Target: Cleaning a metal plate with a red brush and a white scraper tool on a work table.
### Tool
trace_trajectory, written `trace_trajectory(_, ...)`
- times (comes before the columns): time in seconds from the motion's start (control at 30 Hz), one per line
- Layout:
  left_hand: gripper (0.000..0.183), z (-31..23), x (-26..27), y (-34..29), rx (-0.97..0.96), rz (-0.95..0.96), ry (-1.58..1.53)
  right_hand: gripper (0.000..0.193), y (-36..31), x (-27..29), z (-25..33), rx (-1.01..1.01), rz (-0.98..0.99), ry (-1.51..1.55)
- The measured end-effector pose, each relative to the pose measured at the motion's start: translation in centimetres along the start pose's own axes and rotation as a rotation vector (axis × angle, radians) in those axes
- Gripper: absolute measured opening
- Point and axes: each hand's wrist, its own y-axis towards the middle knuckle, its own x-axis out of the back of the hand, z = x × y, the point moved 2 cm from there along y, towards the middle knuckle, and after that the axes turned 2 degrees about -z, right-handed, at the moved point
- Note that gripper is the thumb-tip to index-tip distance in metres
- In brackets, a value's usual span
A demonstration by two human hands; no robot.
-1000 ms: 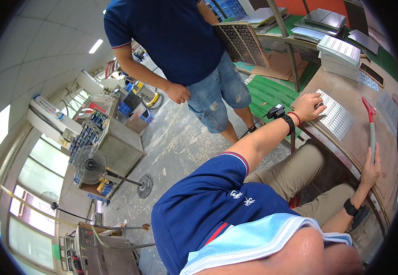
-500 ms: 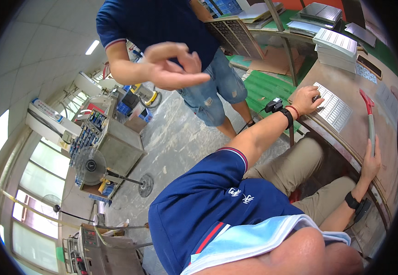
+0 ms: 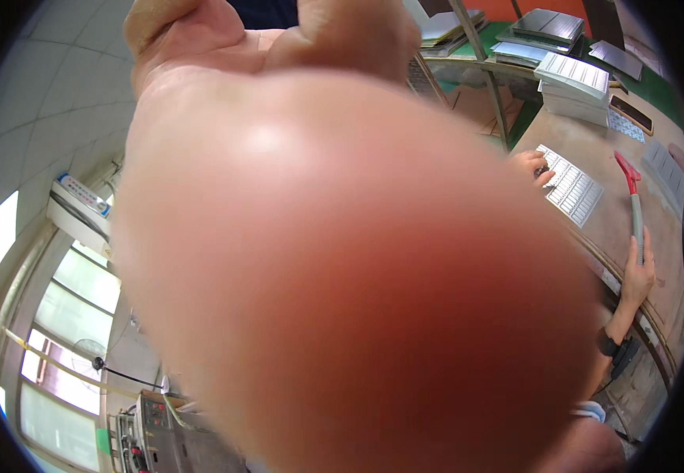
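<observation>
Another person's hand [image 3: 342, 260] is pressed close to the camera, blurred, and hides most of the view. Past it on the right, the fingers of my left hand [image 3: 533, 164] rest at the edge of a white grid tray [image 3: 574, 188] on the brown table [image 3: 598, 146]; the rest of that hand is hidden. Lower right, my right hand [image 3: 640, 272], with a dark wristband, lies around the end of the grey handle of a red-headed tool [image 3: 627, 167] lying on the table.
Stacks of white and grey grid trays [image 3: 574, 83] stand at the far end of the table, with a dark strip [image 3: 630, 114] and a grey sheet [image 3: 661, 162] beside them. Windows [image 3: 82, 284] and a grey machine [image 3: 153, 433] show at the left.
The other person's hand has come up from beside their body right to the lens and now blocks my torso and the floor. My hands stay at the tray and the tool.
</observation>
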Motion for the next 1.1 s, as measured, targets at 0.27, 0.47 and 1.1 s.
trace_trajectory(0.27,0.027,-0.7,0.7,0.2,-0.036,-0.078,0.009,0.036,-0.1,-0.1,0.0,-0.062,0.033,0.015)
trace_trajectory(0.47,0.027,0.4,0.1,-0.1,-0.009,-0.061,0.012,0.037,-0.2,0.0,0.2,-0.097,0.034,-0.011)
trace_trajectory(1.1,0.028,1.3,-0.7,-0.5,-0.037,-0.100,-0.030,0.037,0.0,0.2,0.4,-0.071,0.063,-0.041)
